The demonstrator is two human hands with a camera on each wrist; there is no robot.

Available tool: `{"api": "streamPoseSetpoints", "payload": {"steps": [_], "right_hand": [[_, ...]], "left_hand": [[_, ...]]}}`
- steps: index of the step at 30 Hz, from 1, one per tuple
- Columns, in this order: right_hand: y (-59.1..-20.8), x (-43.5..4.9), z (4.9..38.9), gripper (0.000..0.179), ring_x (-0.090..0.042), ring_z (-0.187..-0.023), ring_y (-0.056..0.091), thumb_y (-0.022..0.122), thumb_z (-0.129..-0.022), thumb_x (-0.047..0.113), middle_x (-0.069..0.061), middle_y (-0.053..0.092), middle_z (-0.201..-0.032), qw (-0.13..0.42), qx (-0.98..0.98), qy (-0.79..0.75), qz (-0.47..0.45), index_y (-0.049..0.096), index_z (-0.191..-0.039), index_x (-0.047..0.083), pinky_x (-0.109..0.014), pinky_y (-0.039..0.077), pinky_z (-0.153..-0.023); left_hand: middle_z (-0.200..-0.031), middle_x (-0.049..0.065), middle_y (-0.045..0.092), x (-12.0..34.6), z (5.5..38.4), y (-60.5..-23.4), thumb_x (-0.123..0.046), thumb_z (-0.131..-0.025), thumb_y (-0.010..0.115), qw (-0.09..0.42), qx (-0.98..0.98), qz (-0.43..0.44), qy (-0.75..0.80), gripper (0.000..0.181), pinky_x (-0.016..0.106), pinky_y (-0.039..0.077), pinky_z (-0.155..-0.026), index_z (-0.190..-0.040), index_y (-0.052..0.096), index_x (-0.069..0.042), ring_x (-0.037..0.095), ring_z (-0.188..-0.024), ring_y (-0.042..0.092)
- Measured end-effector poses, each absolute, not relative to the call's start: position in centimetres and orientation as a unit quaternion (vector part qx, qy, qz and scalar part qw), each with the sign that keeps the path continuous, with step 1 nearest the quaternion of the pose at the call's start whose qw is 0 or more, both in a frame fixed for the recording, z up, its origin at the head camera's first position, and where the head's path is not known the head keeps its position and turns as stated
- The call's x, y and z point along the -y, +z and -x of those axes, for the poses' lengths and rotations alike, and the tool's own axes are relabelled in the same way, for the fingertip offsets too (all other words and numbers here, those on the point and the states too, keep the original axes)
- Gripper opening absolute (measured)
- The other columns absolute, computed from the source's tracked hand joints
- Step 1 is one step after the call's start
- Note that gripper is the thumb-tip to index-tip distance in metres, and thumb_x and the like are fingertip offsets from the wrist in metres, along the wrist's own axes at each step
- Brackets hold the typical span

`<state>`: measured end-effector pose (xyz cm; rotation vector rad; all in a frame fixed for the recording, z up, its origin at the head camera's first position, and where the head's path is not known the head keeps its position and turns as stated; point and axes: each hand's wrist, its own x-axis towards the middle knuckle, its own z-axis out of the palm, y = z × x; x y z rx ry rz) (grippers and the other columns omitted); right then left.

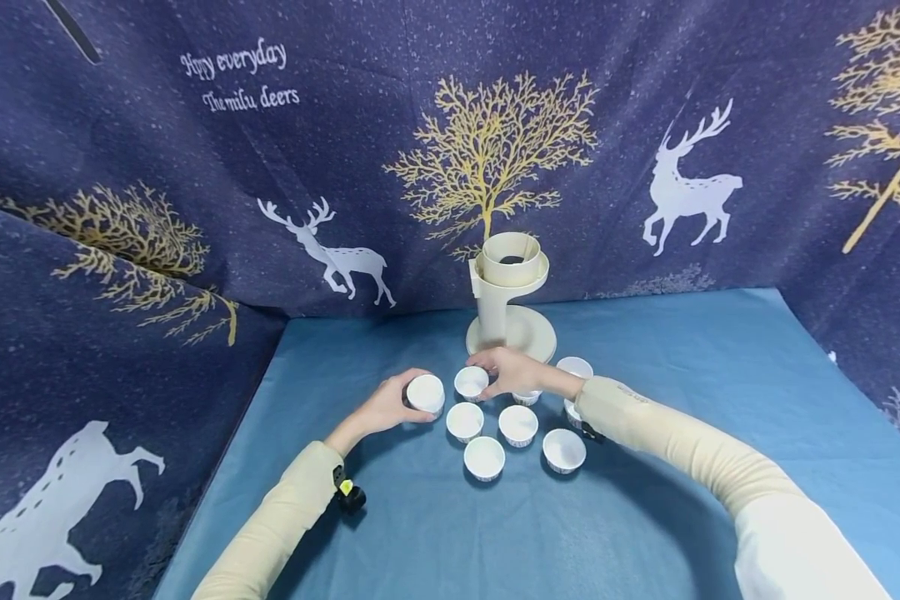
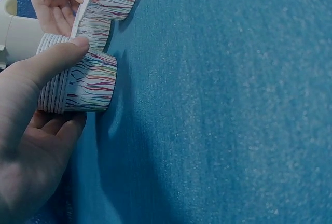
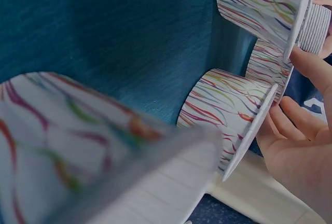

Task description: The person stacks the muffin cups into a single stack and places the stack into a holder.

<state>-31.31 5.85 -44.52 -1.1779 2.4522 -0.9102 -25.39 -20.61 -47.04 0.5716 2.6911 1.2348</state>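
Observation:
My left hand [image 1: 390,406] grips a nested stack of white paper baking cups [image 1: 425,393]. In the left wrist view the stack [image 2: 91,84] lies between thumb and fingers, its layered rims towards the palm and coloured wavy lines down its side. To its right, the right hand [image 1: 512,371] has thumb and fingers about the rim of a single paper baking cup [image 1: 472,382] on the table. The right wrist view shows thumb and fingertips at that cup's [image 3: 265,66] rim, partly behind nearer cups.
Several more paper baking cups [image 1: 518,425] stand upright around the right hand, some partly hidden under its forearm. Behind them rises a cream stand [image 1: 492,321] with a round base and a ring holding a cylinder [image 1: 512,271]. A patterned cloth [image 1: 435,167] hangs behind the blue table [image 1: 420,533].

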Motion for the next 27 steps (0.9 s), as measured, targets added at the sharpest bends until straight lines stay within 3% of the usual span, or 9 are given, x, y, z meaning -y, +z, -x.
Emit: {"api": "streamPoseSetpoints", "payload": {"steps": [15, 27], "right_hand": [[-44.93, -5.25, 31.67, 0.059, -0.020, -0.101, 0.060, 0.076, -0.073, 0.023, -0.013, 0.061, -0.120, 0.109, -0.850, -0.278, 0.435, 0.055, -0.122, -0.002, -0.027, 0.050, -0.082], [-44.40, -5.72, 31.88, 0.056, -0.026, -0.104, 0.059, 0.076, -0.074, 0.019, -0.014, 0.059, -0.119, 0.114, -0.833, -0.349, 0.413, 0.054, -0.121, -0.002, -0.034, 0.050, -0.085]], "left_hand": [[-0.115, 0.002, 0.060, 20.71, 25.46, -47.16, -0.018, -0.066, 0.082, 0.061, -0.890, -0.196, 0.407, 0.063, 0.039, 0.042, -0.092, -0.121, 0.053, -0.018, 0.018, -0.104, 0.055], [-0.116, 0.002, 0.060, 20.64, 25.34, -46.93, -0.019, -0.066, 0.082, 0.061, -0.895, -0.194, 0.397, 0.063, 0.040, 0.043, -0.091, -0.122, 0.053, -0.017, 0.018, -0.104, 0.055]]}}
